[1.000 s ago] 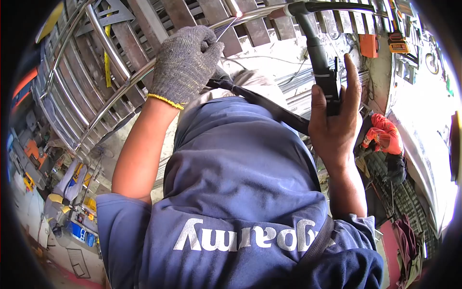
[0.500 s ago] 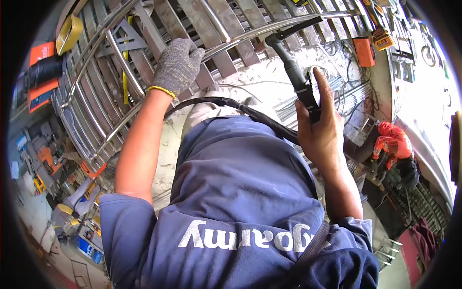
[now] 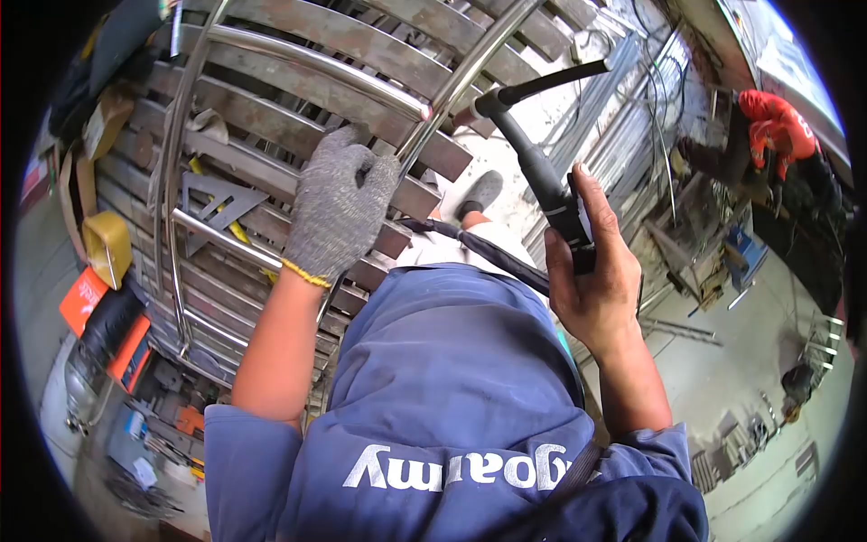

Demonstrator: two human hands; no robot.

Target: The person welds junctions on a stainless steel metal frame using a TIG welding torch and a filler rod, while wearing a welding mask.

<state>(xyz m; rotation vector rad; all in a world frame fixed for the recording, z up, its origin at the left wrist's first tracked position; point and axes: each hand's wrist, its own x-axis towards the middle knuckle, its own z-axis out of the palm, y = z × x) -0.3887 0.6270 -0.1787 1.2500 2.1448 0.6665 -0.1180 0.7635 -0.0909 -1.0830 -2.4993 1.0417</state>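
A grey knit glove with a yellow cuff covers my left hand (image 3: 341,206), which rests over the slatted metal bench beside the tubular frame. Its fingers are curled, and whatever lies under them is hidden. My bare right hand (image 3: 598,266) grips a black welding torch (image 3: 539,172) by its handle. The torch head points toward the shiny tubular frame (image 3: 316,61), near a tube joint. A dark sleeved cable (image 3: 492,257) runs across the front of my body toward the torch.
A grey set square (image 3: 217,203) lies on the slats at the left, with a yellow tape roll (image 3: 107,248) farther left. Long metal bars (image 3: 623,117) lie on the floor at the right. A person in red (image 3: 778,126) crouches at the upper right.
The view has turned, so the frame and bench appear rotated and larger. My right hand still holds the torch, and the gloved left hand appears lower over the slats.
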